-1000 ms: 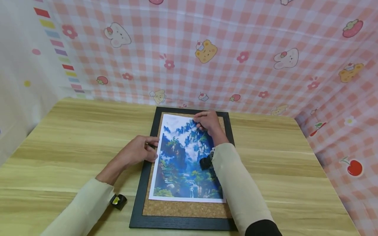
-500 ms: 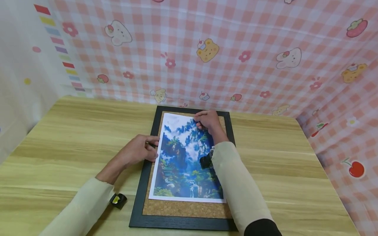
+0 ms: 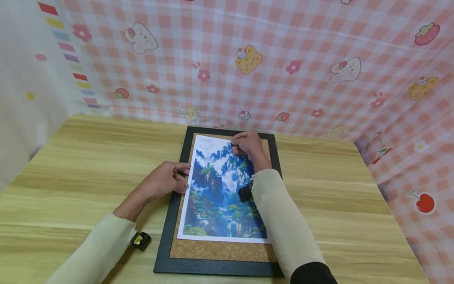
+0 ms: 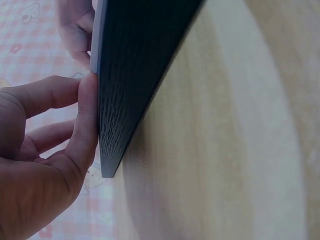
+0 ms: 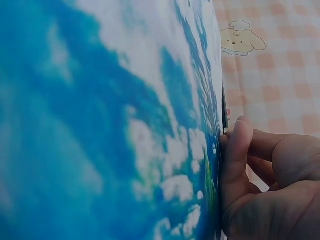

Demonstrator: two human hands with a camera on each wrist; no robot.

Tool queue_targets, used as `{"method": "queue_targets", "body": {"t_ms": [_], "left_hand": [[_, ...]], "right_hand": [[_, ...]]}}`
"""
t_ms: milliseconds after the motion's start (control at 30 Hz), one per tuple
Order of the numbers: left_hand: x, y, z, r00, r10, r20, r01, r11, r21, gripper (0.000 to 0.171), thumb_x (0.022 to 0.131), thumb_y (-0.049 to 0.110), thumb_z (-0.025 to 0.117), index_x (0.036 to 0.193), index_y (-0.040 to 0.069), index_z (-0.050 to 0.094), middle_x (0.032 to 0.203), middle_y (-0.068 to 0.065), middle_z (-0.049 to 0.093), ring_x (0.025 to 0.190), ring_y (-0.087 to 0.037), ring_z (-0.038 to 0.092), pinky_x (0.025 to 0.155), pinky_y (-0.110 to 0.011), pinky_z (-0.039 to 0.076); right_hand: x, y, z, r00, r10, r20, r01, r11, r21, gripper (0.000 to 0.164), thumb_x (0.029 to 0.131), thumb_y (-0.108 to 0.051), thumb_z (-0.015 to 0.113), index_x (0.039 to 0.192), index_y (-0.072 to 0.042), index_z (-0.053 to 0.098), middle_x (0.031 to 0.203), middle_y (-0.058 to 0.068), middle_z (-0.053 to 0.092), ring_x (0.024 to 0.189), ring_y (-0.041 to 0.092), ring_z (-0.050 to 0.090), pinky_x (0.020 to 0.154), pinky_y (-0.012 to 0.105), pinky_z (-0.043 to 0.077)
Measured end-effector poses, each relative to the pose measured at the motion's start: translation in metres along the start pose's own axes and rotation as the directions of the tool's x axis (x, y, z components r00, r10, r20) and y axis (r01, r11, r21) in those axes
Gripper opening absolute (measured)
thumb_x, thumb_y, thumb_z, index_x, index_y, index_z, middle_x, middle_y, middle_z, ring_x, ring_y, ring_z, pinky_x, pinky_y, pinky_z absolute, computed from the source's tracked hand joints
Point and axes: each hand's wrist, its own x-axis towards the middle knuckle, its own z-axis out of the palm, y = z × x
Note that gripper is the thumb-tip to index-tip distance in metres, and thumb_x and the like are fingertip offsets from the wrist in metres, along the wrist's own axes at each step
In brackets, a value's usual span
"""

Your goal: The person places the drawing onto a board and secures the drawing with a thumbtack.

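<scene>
A printed mountain landscape picture (image 3: pixel 213 197) on white-bordered paper lies on a black-framed cork board (image 3: pixel 213 252). My left hand (image 3: pixel 163 179) reaches over the board's left side, thumb and forefinger apart, their tips at the paper's left edge. In the left wrist view its thumb (image 4: pixel 86 115) lies against the black frame (image 4: pixel 130 65). My right hand (image 3: pixel 250 146) is at the paper's upper edge with bent fingers and covers the top right corner. In the right wrist view its thumb (image 5: pixel 236 155) is against the picture; I cannot tell what is between the fingertips.
The board lies on a light wood table (image 3: pixel 106 157), its far end close to a pink checked cloth (image 3: pixel 170 71) behind. A similar cloth (image 3: pixel 425 157) hangs on the right. A small black device (image 3: pixel 140 240) is by the left cuff, another (image 3: pixel 245 193) over the picture.
Both hands keep their places on the picture and board. The whole head view shifts slightly; the paper stays where it is on the cork.
</scene>
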Motion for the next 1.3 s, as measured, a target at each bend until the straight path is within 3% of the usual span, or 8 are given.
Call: {"method": "queue_targets", "body": {"t_ms": [367, 1300], "left_hand": [[0.0006, -0.0001, 0.0006, 1.000, -0.004, 0.000, 0.004, 1.000, 0.000, 0.066, 0.080, -0.008, 0.060, 0.141, -0.001, 0.037, 0.125, -0.020, 0.052, 0.085, -0.018, 0.062, 0.071, -0.031, 0.057], [-0.0014, 0.0019, 0.0000, 1.000, 0.013, -0.006, -0.013, 0.999, 0.034, 0.066, 0.079, -0.006, 0.060, 0.141, -0.001, 0.038, 0.123, -0.020, 0.053, 0.082, -0.018, 0.060, 0.070, -0.030, 0.056]], "right_hand": [[0.0013, -0.0003, 0.0002, 1.000, -0.003, -0.011, 0.003, 1.000, -0.020, 0.013, 0.086, -0.010, 0.066, 0.096, -0.003, 0.071, 0.077, 0.010, 0.068, 0.058, 0.013, 0.065, 0.060, 0.028, 0.058], [0.0004, 0.0004, 0.0005, 1.000, -0.008, -0.020, 0.008, 1.000, 0.016, 0.013, 0.087, -0.011, 0.065, 0.095, -0.003, 0.071, 0.077, 0.010, 0.067, 0.053, 0.012, 0.061, 0.054, 0.026, 0.056]]}}
